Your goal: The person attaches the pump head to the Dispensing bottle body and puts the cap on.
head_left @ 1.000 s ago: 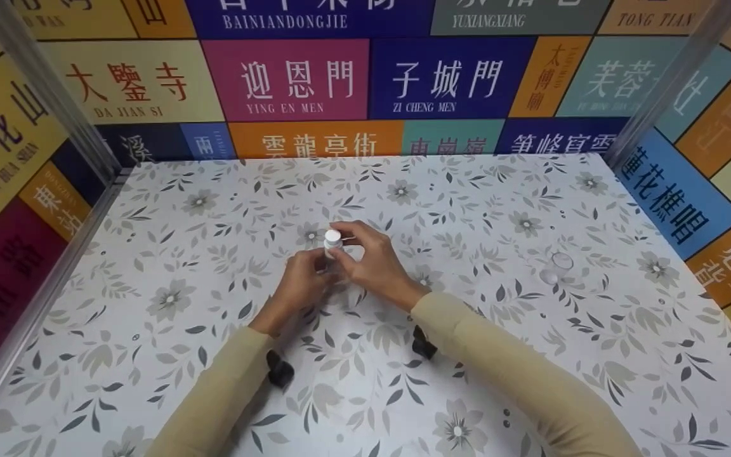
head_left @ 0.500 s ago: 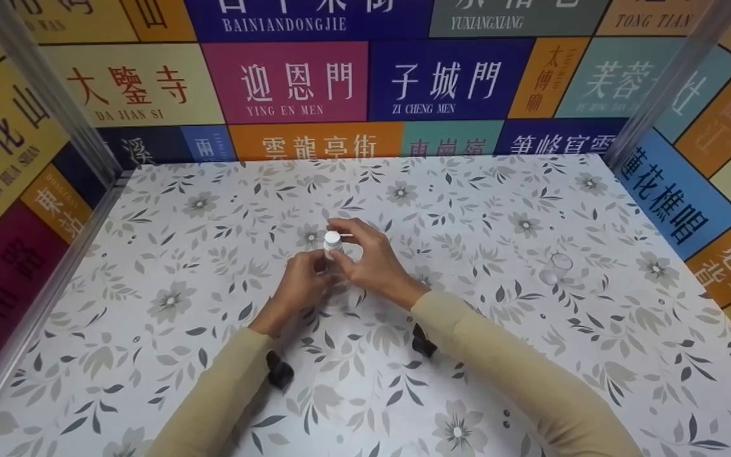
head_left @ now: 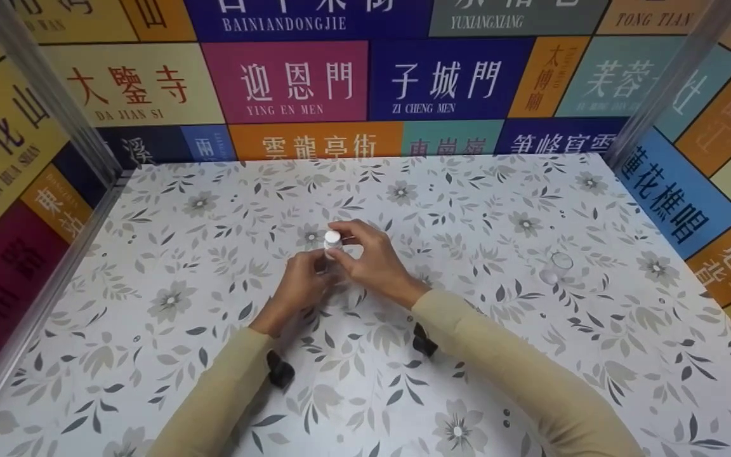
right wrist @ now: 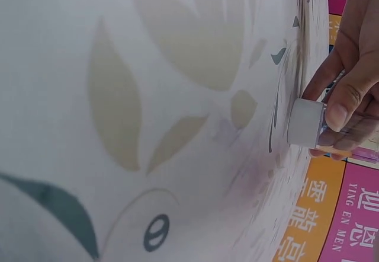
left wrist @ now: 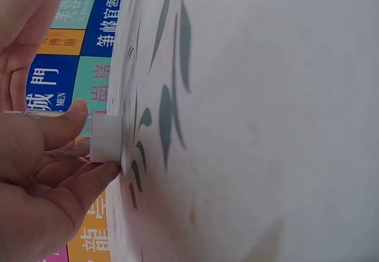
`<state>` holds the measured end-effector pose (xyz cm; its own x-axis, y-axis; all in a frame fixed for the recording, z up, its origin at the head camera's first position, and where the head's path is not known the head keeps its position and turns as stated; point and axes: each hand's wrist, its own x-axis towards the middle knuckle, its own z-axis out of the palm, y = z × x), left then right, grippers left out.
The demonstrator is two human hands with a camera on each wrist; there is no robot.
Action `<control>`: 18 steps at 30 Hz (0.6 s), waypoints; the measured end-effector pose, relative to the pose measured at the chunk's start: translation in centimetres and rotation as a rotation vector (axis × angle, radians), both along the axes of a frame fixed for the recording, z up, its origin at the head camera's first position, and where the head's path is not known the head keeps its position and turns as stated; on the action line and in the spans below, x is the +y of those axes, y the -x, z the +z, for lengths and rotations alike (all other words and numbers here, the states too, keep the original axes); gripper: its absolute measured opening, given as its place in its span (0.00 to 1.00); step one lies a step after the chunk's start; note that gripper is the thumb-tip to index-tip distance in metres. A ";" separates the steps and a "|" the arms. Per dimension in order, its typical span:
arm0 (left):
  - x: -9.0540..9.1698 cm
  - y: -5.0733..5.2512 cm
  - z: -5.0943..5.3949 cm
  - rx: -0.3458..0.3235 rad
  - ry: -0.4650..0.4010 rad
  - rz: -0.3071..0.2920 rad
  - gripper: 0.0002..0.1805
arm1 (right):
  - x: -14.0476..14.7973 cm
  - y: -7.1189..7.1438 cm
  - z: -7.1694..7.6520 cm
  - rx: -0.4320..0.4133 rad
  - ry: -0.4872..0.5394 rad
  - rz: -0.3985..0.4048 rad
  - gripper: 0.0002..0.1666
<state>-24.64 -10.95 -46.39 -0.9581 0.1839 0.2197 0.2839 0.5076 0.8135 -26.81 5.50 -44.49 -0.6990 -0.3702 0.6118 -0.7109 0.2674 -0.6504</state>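
In the head view a small white-topped bottle (head_left: 332, 237) stands upright at the middle of the table. My right hand (head_left: 375, 257) pinches it just under the white top, thumb at the front. Lower down, my left hand (head_left: 302, 279) grips it near the table. Both wrist views show a white cylindrical base (left wrist: 106, 139) against the tabletop, with a clear body above it. My left fingers and thumb (right wrist: 339, 115) hold that clear part. Whether top and base are one piece or stacked pieces I cannot tell; the hands cover the middle.
A small clear round object (head_left: 561, 260) lies to the right on the floral-patterned tabletop (head_left: 467, 190). Colourful panels (head_left: 286, 79) with lettering wall in the back and sides. Clear posts (head_left: 664, 89) rise at the back corners.
Hardly anything moves. The fingers of my right hand shift slightly at the white top; my left hand keeps its place.
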 end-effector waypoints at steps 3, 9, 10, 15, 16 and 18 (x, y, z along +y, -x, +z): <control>0.0 0.0 0.0 -0.013 -0.004 0.003 0.13 | 0.1 0.2 0.1 -0.004 0.016 0.031 0.23; 0.2 0.0 0.0 -0.007 -0.021 -0.002 0.13 | 0.2 0.1 0.4 -0.029 -0.018 0.058 0.23; 0.2 0.0 0.0 -0.005 -0.022 -0.006 0.13 | 0.3 0.1 0.4 -0.041 -0.028 0.056 0.23; 0.1 0.1 0.0 -0.031 -0.042 -0.010 0.15 | 0.3 0.0 0.8 -0.095 -0.055 0.044 0.23; 0.1 0.1 0.0 -0.035 -0.046 -0.010 0.16 | 0.2 0.0 0.8 -0.099 -0.059 0.041 0.23; 0.1 0.1 0.0 -0.031 -0.053 -0.012 0.17 | 0.2 0.0 0.9 -0.101 -0.065 0.033 0.23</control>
